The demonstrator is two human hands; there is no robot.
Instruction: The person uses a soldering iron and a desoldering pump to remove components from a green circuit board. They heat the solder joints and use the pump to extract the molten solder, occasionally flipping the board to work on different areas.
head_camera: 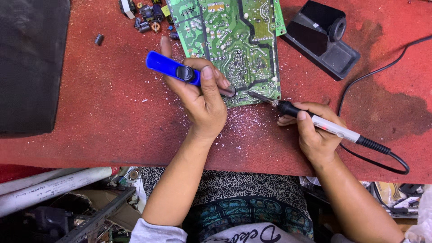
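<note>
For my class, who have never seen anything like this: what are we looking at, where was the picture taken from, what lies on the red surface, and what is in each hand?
The one picture comes from a camera worn on a person's head, looking down at their own hands. On the red work surface lies a green circuit board, with small loose parts and a black stand nearby. The left hand holds a blue pump tool. The right hand holds a corded soldering iron, its tip at the board's edge.

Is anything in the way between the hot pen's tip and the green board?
Nothing visible. The right hand holds the soldering iron with its tip right at the circuit board's lower edge. The left hand holds the blue desoldering pump beside it, not between them.
</note>
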